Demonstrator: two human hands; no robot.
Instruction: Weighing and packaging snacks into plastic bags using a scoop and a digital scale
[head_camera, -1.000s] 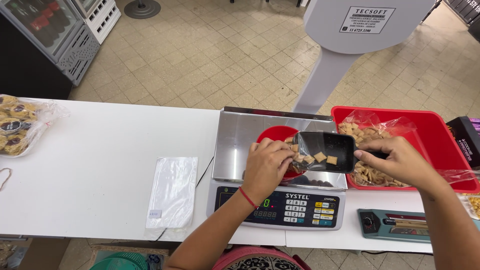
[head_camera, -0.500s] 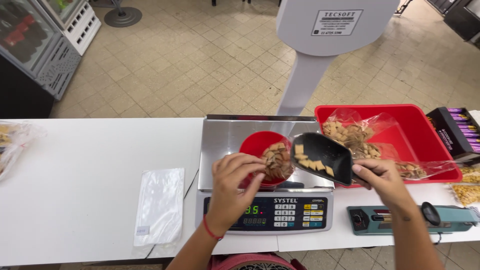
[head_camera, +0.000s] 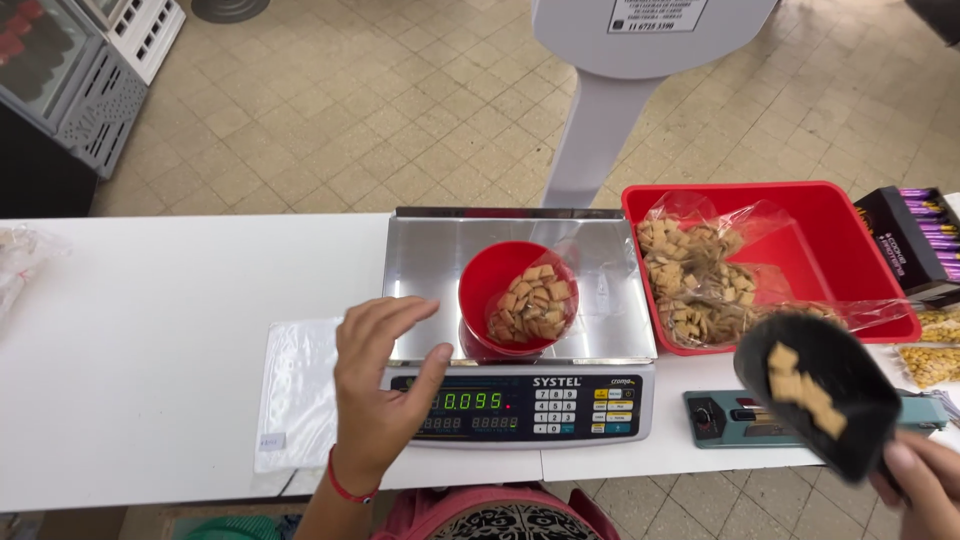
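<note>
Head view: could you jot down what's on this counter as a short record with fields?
Left hand: open, hovering over the front left of the scale, holding nothing
Right hand: gripping a black scoop with a few square biscuits in it
On scale pan: red cup lined with a clear bag, part full of biscuits
Right of scale: red tray with an open bag of biscuits
Left of scale: flat empty clear bag

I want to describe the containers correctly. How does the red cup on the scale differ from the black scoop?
The red cup stands on the scale's steel pan, untouched; the black scoop is held in the air by the right hand. The red cup holds many snack squares, the black scoop only a few. Both hold the same tan squares.
</note>
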